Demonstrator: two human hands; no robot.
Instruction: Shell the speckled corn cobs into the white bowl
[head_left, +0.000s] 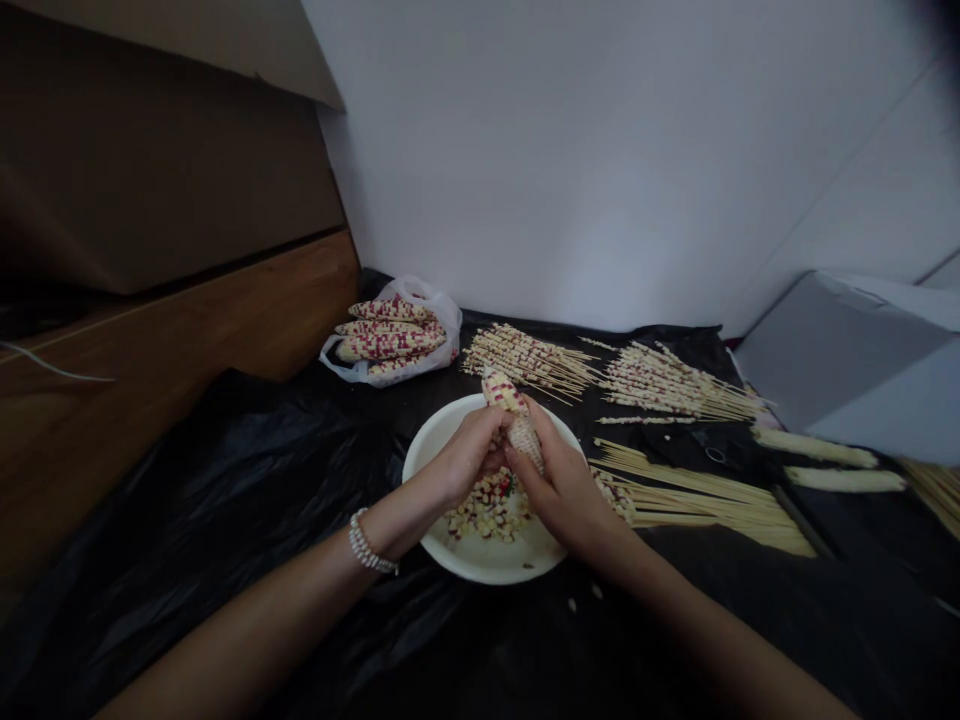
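Observation:
Both my hands close around one ear of corn [504, 392] held above a white basin [442, 425]. Its far end still carries yellow and dark red kernels, while the near part shows bare cob. My left hand [474, 455] grips it from the left, fingers curled against the kernels and partly hidden. On the other side my right hand [559, 485] wraps the bare part of the cob. Loose corn kernels [487, 515] lie in the basin under my hands, with a small green and red bit among them.
Whole corn ears [394, 345] fill a white plastic bag [450, 320] at the back left. Kernel-threaded skewers [517, 355] lie in two bunches along the wall. Bare sticks [697, 495] and two stripped cobs [844, 480] are at right. Black plastic sheeting [285, 500] covers the floor.

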